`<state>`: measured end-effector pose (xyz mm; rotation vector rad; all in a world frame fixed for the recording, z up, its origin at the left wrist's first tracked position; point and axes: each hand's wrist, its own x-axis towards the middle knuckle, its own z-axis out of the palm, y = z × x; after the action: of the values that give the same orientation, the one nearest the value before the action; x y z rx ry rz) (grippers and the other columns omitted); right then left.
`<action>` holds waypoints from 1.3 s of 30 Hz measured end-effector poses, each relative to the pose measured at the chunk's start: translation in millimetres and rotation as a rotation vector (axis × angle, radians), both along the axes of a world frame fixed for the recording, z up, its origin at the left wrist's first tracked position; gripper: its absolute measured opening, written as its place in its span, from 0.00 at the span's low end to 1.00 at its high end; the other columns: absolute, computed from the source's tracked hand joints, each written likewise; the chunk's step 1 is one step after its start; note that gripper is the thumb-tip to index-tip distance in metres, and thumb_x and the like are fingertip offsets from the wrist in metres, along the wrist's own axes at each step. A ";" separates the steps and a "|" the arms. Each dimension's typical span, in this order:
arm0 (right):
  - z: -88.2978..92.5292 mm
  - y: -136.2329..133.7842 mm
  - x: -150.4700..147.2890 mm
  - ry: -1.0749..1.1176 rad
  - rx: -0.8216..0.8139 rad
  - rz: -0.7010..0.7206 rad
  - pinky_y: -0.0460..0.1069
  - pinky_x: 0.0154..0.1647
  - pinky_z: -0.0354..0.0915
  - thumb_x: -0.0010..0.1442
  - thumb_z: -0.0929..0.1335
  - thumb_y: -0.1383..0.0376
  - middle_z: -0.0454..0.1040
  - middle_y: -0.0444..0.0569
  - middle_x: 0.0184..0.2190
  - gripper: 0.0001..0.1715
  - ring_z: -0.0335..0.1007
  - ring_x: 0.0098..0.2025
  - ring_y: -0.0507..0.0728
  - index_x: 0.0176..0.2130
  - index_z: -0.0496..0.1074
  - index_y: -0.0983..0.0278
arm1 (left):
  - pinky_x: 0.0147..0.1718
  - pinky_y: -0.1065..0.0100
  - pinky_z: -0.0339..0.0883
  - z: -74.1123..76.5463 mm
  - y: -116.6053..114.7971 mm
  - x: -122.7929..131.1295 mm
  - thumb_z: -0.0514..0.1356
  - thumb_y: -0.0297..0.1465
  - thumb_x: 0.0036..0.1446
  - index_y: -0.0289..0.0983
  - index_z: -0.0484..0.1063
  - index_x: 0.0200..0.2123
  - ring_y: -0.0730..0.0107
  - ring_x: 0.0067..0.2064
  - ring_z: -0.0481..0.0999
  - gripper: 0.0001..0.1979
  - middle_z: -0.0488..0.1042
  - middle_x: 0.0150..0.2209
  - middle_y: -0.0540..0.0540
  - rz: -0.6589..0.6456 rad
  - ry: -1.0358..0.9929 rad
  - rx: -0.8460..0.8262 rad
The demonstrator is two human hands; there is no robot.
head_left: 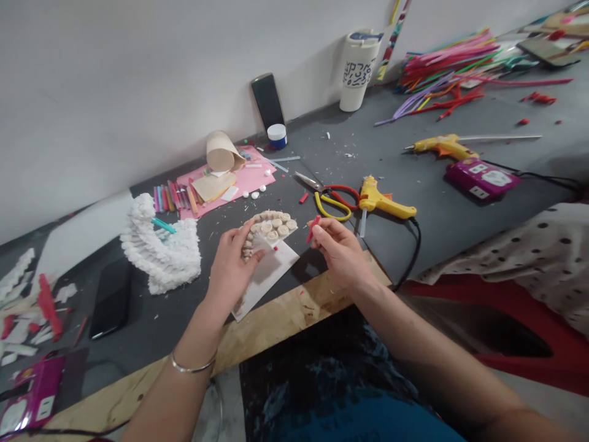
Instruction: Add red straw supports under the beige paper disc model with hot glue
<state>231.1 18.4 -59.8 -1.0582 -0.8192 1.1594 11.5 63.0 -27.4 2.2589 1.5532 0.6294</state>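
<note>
My left hand (232,265) grips an arc of small beige rolled discs (271,226), its fingers behind the curve and its thumb at the inner edge. A white card (271,277) lies under that hand, partly hidden by it. My right hand (338,250) is just to the right of the arc, apart from it. Between its thumb and fingertips it pinches a small red piece (313,227), too small to name exactly.
A yellow glue gun (384,199) and yellow-handled scissors (329,201) lie beside my right hand. A white fluffy curved form (161,248) stands to the left. Pink paper (225,181) holds coloured sticks, and a heap of pipe cleaners (444,70) lies far right.
</note>
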 end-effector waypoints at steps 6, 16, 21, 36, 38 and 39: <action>-1.1 0.0 2.1 0.069 0.022 -0.011 0.44 0.36 0.58 0.61 0.71 0.55 0.68 0.41 0.32 0.11 0.60 0.32 0.48 0.36 0.73 0.61 | 0.62 0.46 0.59 13.9 -11.6 -4.2 0.60 0.33 0.61 0.45 0.49 0.70 0.47 0.67 0.59 0.37 0.59 0.65 0.36 -0.121 0.102 0.087; 7.3 -5.4 7.5 -0.026 0.025 -0.033 0.46 0.37 0.61 0.61 0.70 0.53 0.70 0.43 0.35 0.13 0.62 0.33 0.50 0.38 0.72 0.59 | 0.67 0.45 0.49 25.4 -14.3 7.2 0.52 0.25 0.62 0.47 0.56 0.68 0.52 0.70 0.57 0.31 0.60 0.69 0.45 -0.241 0.225 0.160; 8.6 -5.2 12.8 -0.085 0.053 -0.062 0.47 0.38 0.63 0.63 0.68 0.52 0.70 0.44 0.35 0.13 0.62 0.32 0.50 0.40 0.73 0.58 | 0.67 0.45 0.50 23.6 -13.7 4.4 0.52 0.28 0.63 0.45 0.57 0.68 0.52 0.69 0.59 0.30 0.62 0.68 0.44 -0.252 0.209 0.149; 26.5 -18.4 18.7 -0.089 0.041 -0.016 0.48 0.37 0.64 0.61 0.70 0.53 0.72 0.44 0.35 0.12 0.64 0.33 0.51 0.38 0.72 0.58 | 0.67 0.47 0.49 27.4 -19.3 5.8 0.53 0.30 0.63 0.41 0.53 0.69 0.50 0.70 0.54 0.31 0.59 0.68 0.39 -0.226 0.100 0.186; 24.3 -23.0 18.1 -0.095 -0.002 0.025 0.47 0.37 0.64 0.59 0.71 0.54 0.73 0.44 0.35 0.13 0.66 0.33 0.51 0.37 0.72 0.59 | 0.65 0.50 0.52 36.0 -31.7 7.2 0.54 0.30 0.63 0.42 0.58 0.67 0.51 0.68 0.59 0.28 0.63 0.66 0.40 -0.126 0.009 0.252; 22.9 -25.6 17.6 -0.105 -0.027 0.044 0.47 0.37 0.64 0.58 0.72 0.54 0.74 0.45 0.34 0.13 0.67 0.34 0.51 0.37 0.72 0.60 | 0.63 0.52 0.57 40.4 -40.2 8.8 0.55 0.30 0.64 0.42 0.62 0.64 0.53 0.64 0.64 0.25 0.67 0.62 0.41 -0.051 -0.053 0.299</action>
<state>248.7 -7.2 -36.9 -1.1354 -0.9152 1.1627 20.3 22.8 12.9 2.4626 1.4524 0.9537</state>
